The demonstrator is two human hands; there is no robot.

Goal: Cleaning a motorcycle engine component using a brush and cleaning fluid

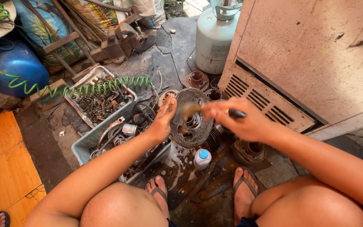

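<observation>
My left hand (164, 120) grips the left rim of a round, dirty metal disc (192, 120) with holes in it, holding it upright above the wet floor. My right hand (236, 120) is closed on a brush with a dark handle (236, 113); its blurred bristle end (188, 109) rests against the disc's face. A small white bottle with a blue cap (202, 158) stands on the floor just below the disc, between my sandalled feet.
A grey tray of metal parts (90, 141) sits left of my hands, a white tray of small scraps (101, 98) behind it. A green coiled hose (89, 89) crosses them. Finned cylinder parts (248, 151) lie near my right foot. A white gas cylinder (213, 40) and a vented metal cabinet (299, 54) stand at right.
</observation>
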